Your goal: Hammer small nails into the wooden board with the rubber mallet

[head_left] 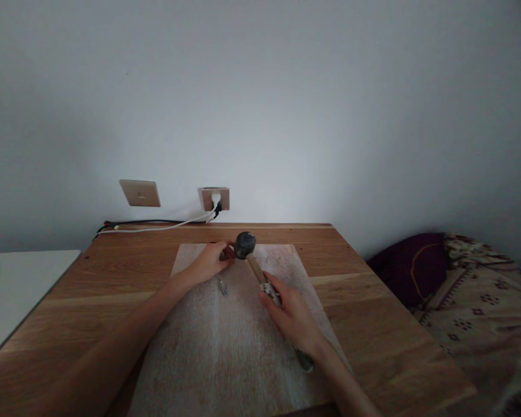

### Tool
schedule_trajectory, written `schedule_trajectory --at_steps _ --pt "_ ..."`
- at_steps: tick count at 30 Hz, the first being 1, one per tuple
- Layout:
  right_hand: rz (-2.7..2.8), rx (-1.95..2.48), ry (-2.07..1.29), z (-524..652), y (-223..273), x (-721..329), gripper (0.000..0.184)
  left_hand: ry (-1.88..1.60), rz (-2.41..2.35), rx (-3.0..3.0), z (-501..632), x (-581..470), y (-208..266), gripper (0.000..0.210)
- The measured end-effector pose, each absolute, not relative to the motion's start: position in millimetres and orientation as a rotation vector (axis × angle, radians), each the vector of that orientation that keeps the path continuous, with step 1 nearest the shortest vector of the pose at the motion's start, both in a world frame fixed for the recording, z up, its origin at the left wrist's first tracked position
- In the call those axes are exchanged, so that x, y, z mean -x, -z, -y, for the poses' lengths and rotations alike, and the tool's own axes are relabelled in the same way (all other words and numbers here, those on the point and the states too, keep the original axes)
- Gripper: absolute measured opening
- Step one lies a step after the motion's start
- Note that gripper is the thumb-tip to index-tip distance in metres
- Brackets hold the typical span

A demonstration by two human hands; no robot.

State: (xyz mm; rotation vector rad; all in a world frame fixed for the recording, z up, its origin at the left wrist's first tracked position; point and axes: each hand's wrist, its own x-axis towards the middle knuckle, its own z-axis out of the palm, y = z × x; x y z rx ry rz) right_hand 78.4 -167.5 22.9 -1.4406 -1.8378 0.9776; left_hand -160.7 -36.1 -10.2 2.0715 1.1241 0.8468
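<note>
My right hand [289, 310] is wrapped round the handle of a mallet [245, 245] with a dark rounded head and a wooden shaft. The mallet slants up and left over a pale worn board [191, 353]. Close to the left of the mallet head is my left hand [212, 260], its fingers bent and brought together near the board's far edge. Whatever lies between those fingertips is hidden or too small to name. Just below the left hand, some small shiny metal pieces [223, 286] lie on the board.
The board rests on a wooden table [356, 318] against a white wall. A wall socket [215, 200] holds plugs, with white and black cables [156, 227] along the table's back edge. A white surface [21, 295] stands left; a purple cushion [410, 269] and patterned cloth [481, 313] lie right.
</note>
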Motion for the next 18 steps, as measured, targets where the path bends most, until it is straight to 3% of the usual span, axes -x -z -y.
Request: schedule_trajectory --at_steps 18 --pt "1.827 1.452 -0.923 167.8 -26.2 -78.9 0.05 -0.869 -1.085 -2.045 33.2 159.8 16.5 0.038"
